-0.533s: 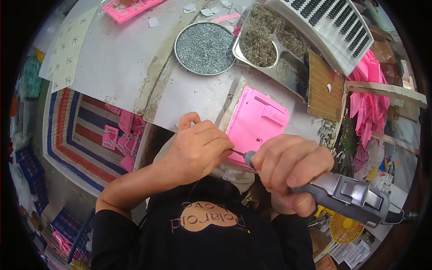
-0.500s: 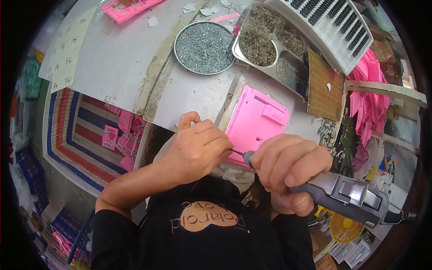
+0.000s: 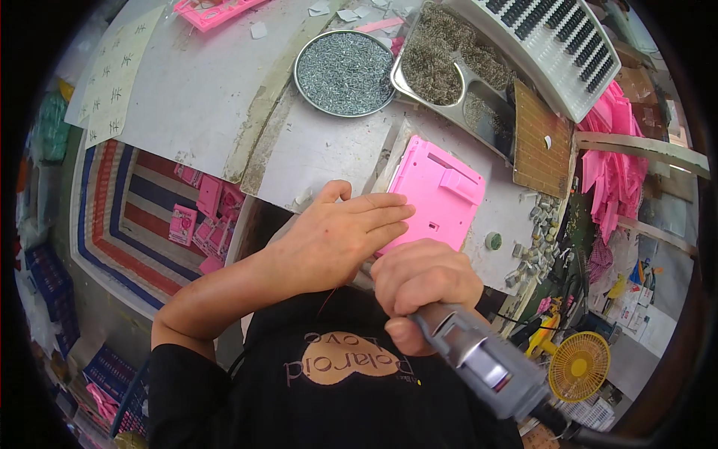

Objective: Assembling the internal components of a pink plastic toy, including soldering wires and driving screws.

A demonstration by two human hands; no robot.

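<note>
A head-worn fisheye looks steeply down from close above, facing the worktable (image 3: pixel 206 93).

Lettering (image 3: pixel 348 368) on black shirt (image 3: pixel 336 415); characters (image 3: pixel 116 95) (dark ones) on pale paper (image 3: pixel 120 77).

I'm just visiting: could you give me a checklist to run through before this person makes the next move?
1. Left hand on the pink case: ok, its fingers reach over the left side.
2. Right hand gripping the grey tool: ok, wrapped around it.
3. Tool tip in position: cannot tell, hidden from view.
4. Left palm empty: cannot tell, it faces down.
5. Small metal pieces available: ok, plenty in the round dish.
</note>
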